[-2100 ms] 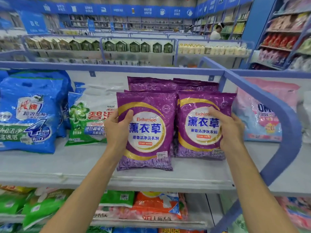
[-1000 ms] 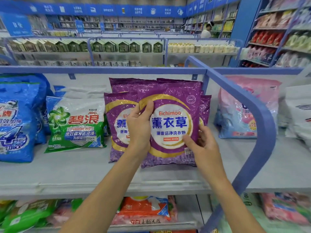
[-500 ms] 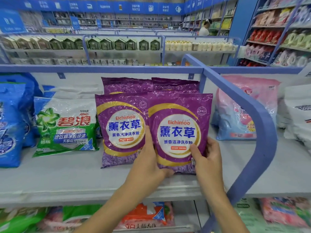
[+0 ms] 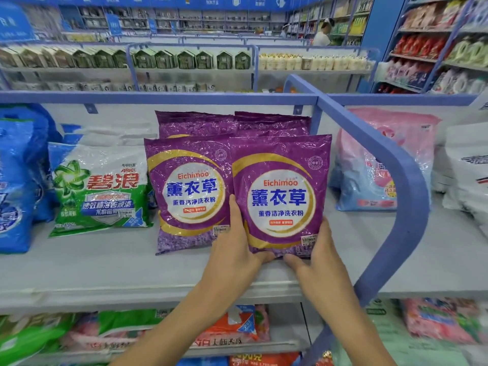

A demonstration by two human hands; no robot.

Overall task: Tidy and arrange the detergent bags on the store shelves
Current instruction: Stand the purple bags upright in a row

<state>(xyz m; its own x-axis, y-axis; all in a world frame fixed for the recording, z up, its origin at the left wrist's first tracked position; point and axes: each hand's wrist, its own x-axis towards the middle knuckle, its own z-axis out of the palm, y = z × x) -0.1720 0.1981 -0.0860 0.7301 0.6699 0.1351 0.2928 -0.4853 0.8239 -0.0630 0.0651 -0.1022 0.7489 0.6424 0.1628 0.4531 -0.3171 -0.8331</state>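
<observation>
Upright at the left end of the shelf stood bulging blue bags, then a green-and-white bag leaning back, its glossy film creased. Toward the middle, the left purple bag faced outward, label forward, evidently so shoppers could read it. Behind it, rear purple bags filled the row toward the shelf's back edge.

The left hand bracketed the lower left corner of the right purple bag, its fingers running up between the two front bags and the thumb lying along the bottom edge. The right hand mirrored it at the lower right corner, fingers wrapped round the side edge.

Both hands held that bag, which stood nearest the shelf's front edge, touching its twin. The low grip likely served to square the soft, flat-bottomed pouch against the shelf. Its crinkled plastic shone under the store lights.

Right of it a blue divider rail curved down to the front edge. Beyond that sat a pink bag and white bags.
</observation>
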